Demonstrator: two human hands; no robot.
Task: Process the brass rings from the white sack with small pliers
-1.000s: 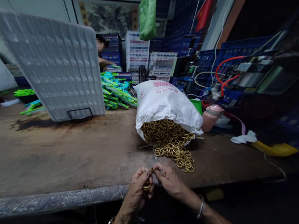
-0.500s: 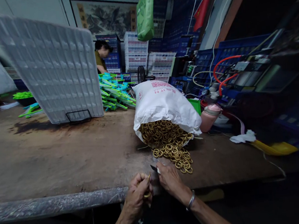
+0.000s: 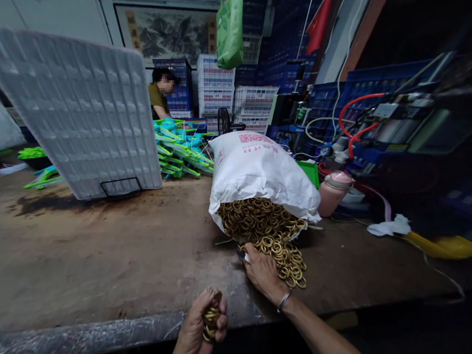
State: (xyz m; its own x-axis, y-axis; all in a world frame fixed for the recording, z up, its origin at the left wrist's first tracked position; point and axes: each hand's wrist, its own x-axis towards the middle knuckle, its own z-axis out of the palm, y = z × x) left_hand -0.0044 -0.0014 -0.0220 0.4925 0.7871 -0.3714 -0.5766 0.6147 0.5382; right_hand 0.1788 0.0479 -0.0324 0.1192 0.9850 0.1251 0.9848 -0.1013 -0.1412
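Observation:
A white sack (image 3: 260, 172) lies on its side on the brown workbench (image 3: 102, 262), spilling a heap of brass rings (image 3: 273, 234) toward me. My left hand (image 3: 204, 325) is at the bench's near edge, fist closed round a stack of brass rings (image 3: 211, 318). My right hand (image 3: 261, 269) reaches forward into the near left edge of the spilled heap, fingers curled down among the rings; a small tool with a white tip shows by its thumb. A metal bracelet sits on my right wrist.
A white moulded tray (image 3: 75, 109) leans upright at the back left. Green and blue plastic parts (image 3: 181, 149) are piled behind it, where another person (image 3: 159, 95) sits. A pink bottle (image 3: 333, 190), hoses and blue crates crowd the right side.
My hands have parted. The right hand moved forward from beside the left into the ring heap. The left hand dropped back to the bench edge, still closed on its rings.

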